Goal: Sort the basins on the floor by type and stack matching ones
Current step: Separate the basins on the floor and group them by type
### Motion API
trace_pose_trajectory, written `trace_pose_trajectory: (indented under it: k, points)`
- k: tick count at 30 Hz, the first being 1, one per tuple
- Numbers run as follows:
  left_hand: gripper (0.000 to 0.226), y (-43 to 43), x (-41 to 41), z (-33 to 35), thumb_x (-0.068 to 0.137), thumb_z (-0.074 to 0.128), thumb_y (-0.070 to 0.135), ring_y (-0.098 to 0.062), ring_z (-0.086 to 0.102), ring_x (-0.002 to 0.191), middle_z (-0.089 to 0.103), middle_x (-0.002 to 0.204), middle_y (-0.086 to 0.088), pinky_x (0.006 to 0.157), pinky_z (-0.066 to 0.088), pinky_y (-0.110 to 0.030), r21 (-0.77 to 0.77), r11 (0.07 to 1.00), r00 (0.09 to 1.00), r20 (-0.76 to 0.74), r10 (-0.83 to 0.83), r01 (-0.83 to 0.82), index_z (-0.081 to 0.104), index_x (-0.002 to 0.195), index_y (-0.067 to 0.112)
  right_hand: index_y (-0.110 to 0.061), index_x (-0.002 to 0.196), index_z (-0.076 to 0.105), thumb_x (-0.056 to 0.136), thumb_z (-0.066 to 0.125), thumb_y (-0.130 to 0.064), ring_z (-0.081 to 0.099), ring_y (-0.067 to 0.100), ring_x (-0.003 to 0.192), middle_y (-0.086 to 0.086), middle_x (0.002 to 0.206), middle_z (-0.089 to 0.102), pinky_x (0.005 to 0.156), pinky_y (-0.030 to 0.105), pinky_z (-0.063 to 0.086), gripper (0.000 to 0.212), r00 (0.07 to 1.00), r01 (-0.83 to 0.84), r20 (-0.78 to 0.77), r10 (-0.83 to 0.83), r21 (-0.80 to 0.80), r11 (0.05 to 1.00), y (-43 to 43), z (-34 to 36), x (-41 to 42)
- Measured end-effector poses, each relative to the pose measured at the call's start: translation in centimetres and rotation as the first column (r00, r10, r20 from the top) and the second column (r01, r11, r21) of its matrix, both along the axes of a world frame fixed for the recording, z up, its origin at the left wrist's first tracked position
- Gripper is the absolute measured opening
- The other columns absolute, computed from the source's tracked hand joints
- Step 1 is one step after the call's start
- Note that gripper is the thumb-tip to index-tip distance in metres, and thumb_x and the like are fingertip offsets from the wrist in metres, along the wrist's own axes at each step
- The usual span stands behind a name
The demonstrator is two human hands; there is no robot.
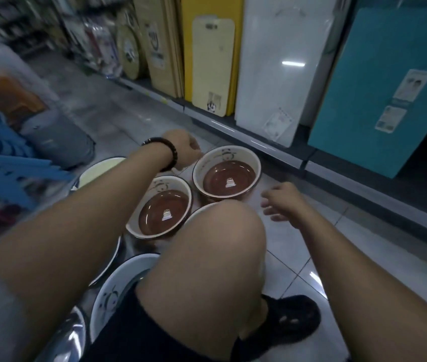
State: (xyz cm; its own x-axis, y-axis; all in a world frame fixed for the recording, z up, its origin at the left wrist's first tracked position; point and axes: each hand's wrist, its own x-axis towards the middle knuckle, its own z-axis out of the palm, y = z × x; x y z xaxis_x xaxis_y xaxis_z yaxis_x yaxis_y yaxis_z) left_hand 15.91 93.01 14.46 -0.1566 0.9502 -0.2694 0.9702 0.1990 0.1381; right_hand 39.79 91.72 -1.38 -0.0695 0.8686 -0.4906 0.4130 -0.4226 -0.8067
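Note:
Two cream basins with brown insides and a panda print stand side by side on the tiled floor: the near one [164, 209] and the far one [226, 176]. My left hand [185, 150] reaches over to the far basin's left rim, its fingers bent down out of sight behind the back of the hand. My right hand [283, 202] hovers over the floor right of the basins, fingers loose and spread, holding nothing. A white panda basin [114, 288] lies partly under my knee [215, 244]. A pale cream basin [102, 167] peeks out behind my left forearm.
A steel basin [72, 333] sits at the bottom left. Blue plastic stools [11, 163] are piled at the left. A low shelf edge [272, 147] runs along the right, holding upright cutting boards [212, 66]. My black shoe [293, 320] rests on the tiles.

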Motion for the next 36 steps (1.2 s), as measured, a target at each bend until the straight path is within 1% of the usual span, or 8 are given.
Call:
trace_pose_trajectory:
  k: [10, 17, 22, 25, 27, 29, 32, 36]
  points:
    - [0.037, 4.6, -0.4, 0.9, 0.102, 0.057, 0.041, -0.022, 0.074, 0.088, 0.072, 0.109, -0.002, 0.082, 0.062, -0.045, -0.102, 0.994, 0.989, 0.149, -0.018, 0.033, 0.061, 0.133, 0.022, -0.008, 0.093, 0.065, 0.102, 0.062, -0.019, 0.072, 0.039, 0.1, 0.017, 0.1, 0.071, 0.09, 0.052, 0.062, 0.014, 0.983, -0.013, 0.178, 0.04, -0.15, 0.989, -2.5, -4.7, -1.4]
    - [0.035, 7.4, 1.8, -5.3, 0.097, 0.059, 0.046, -0.02, 0.069, 0.082, 0.07, 0.093, 0.001, 0.074, 0.059, -0.034, -0.186, 0.942, 0.957, -0.025, -0.288, 0.278, 0.072, 0.12, 0.022, -0.006, 0.089, 0.063, 0.085, 0.066, -0.025, 0.053, 0.027, 0.071, 0.013, 0.081, 0.054, 0.063, 0.036, 0.047, 0.019, 0.966, 0.158, 0.23, -0.117, -0.17, 0.973, -1.8, -12.6, -1.2]
    - [0.028, 8.3, 0.3, -8.4, 0.099, 0.059, 0.045, -0.017, 0.07, 0.083, 0.068, 0.105, 0.006, 0.078, 0.063, -0.034, -0.317, 0.915, 0.968, 0.073, -0.24, 0.251, 0.074, 0.111, 0.026, 0.003, 0.139, 0.052, 0.094, 0.068, -0.018, 0.06, 0.036, 0.101, 0.019, 0.124, 0.057, 0.078, 0.042, 0.054, 0.052, 0.963, 0.268, 0.109, -0.246, -0.436, 0.859, -3.9, -19.7, -3.0]
    - [0.025, 8.6, -1.1, -9.4, 0.098, 0.06, 0.046, -0.022, 0.076, 0.075, 0.073, 0.097, 0.002, 0.068, 0.065, -0.036, -0.351, 0.918, 0.982, 0.096, -0.162, 0.185, 0.071, 0.107, 0.025, 0.006, 0.119, 0.064, 0.079, 0.081, -0.018, 0.064, 0.031, 0.076, 0.016, 0.096, 0.066, 0.061, 0.034, 0.054, 0.05, 0.934, 0.289, -0.013, -0.358, -0.562, 0.775, -4.3, -21.8, -5.2]
    - [0.026, 8.4, -2.0, -10.0, 0.099, 0.059, 0.045, -0.019, 0.073, 0.071, 0.076, 0.098, 0.0, 0.069, 0.064, -0.035, -0.402, 0.901, 0.986, 0.071, -0.15, 0.166, 0.07, 0.108, 0.023, 0.002, 0.115, 0.069, 0.065, 0.086, -0.019, 0.074, 0.033, 0.074, 0.018, 0.093, 0.075, 0.059, 0.042, 0.063, 0.056, 0.912, 0.295, -0.048, -0.408, -0.614, 0.732, -4.5, -23.8, -6.3]
    - [0.025, 8.1, -2.8, -10.2, 0.101, 0.058, 0.042, -0.02, 0.073, 0.065, 0.079, 0.093, -0.002, 0.062, 0.062, -0.033, -0.477, 0.873, 0.992, 0.11, -0.059, 0.105, 0.069, 0.107, 0.02, -0.008, 0.114, 0.072, 0.066, 0.085, -0.025, 0.076, 0.033, 0.082, 0.013, 0.096, 0.078, 0.074, 0.051, 0.067, 0.052, 0.878, 0.416, 0.02, -0.479, -0.53, 0.739, -4.5, -26.3, -6.4]
    - [0.026, 7.8, -2.8, -9.9, 0.101, 0.057, 0.042, -0.023, 0.073, 0.063, 0.08, 0.093, -0.006, 0.066, 0.062, -0.036, -0.529, 0.846, 0.986, 0.163, 0.023, 0.068, 0.068, 0.106, 0.019, -0.02, 0.12, 0.071, 0.078, 0.085, -0.043, 0.073, 0.031, 0.098, 0.006, 0.108, 0.077, 0.095, 0.041, 0.06, 0.05, 0.793, 0.608, 0.142, -0.592, -0.252, 0.753, -3.8, -23.3, -3.9]
    - [0.027, 7.1, -1.1, -9.1, 0.102, 0.055, 0.042, -0.025, 0.075, 0.07, 0.08, 0.098, -0.007, 0.084, 0.061, -0.047, -0.503, 0.855, 0.976, 0.217, -0.02, 0.129, 0.069, 0.108, 0.02, -0.009, 0.149, 0.056, 0.087, 0.074, -0.016, 0.067, 0.029, 0.109, 0.012, 0.12, 0.069, 0.098, 0.032, 0.052, 0.066, 0.602, 0.768, -0.048, -0.797, -0.237, 0.595, -1.8, -20.4, 2.7]
